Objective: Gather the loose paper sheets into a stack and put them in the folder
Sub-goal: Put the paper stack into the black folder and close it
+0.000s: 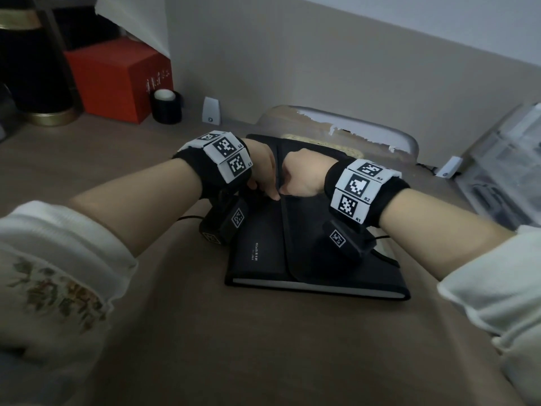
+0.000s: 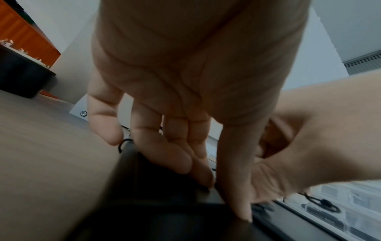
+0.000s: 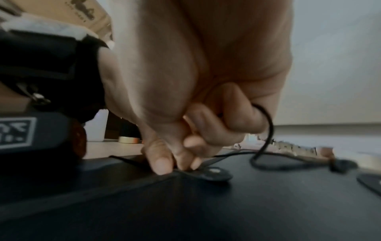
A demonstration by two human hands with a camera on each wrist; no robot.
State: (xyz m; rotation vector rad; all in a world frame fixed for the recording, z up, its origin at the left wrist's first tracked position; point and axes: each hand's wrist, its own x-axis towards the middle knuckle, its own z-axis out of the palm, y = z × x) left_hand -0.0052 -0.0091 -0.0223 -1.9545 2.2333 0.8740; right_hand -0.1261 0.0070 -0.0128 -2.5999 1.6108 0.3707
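- Folder [image 1: 316, 241]: black, lies flat and closed on the brown table [image 1: 205, 347], flap folded over the front; white page edges show along its near side, so the sheets are probably already inside and this is the closing step.
- Left hand [image 1: 263, 168]: fingers straight, tips pressing down on the folder cover right beside the flap edge; nothing grasped. Judged purpose: pin the cover so it doesn't shift while the other hand works the closure.
- In the left wrist view the fingertips [image 2: 203, 176] sit on the dark cover, the thumb down at the flap edge.
- Right hand [image 1: 301, 177]: fingers curled, thumb and fingertips pinching at the flap edge next to a round black closure disc [image 3: 214, 173]; a thin black elastic cord [image 3: 268, 130] loops over one curled finger and trails across the cover.
- Cord held that way likely so it can be wound round the disc; whether it is already wound I cannot tell.
- Second disc [image 3: 371, 181] shows at the frame edge further along the cover.
- Hands touch or nearly touch at the flap line, mid-folder.
- Background only: red box [image 1: 117, 80], black tape roll [image 1: 166, 106], clear plastic case [image 1: 503, 159] at right, all well apart from the folder.
- Risk guess: cord slips off the finger, or the flap lifts if the press eases.
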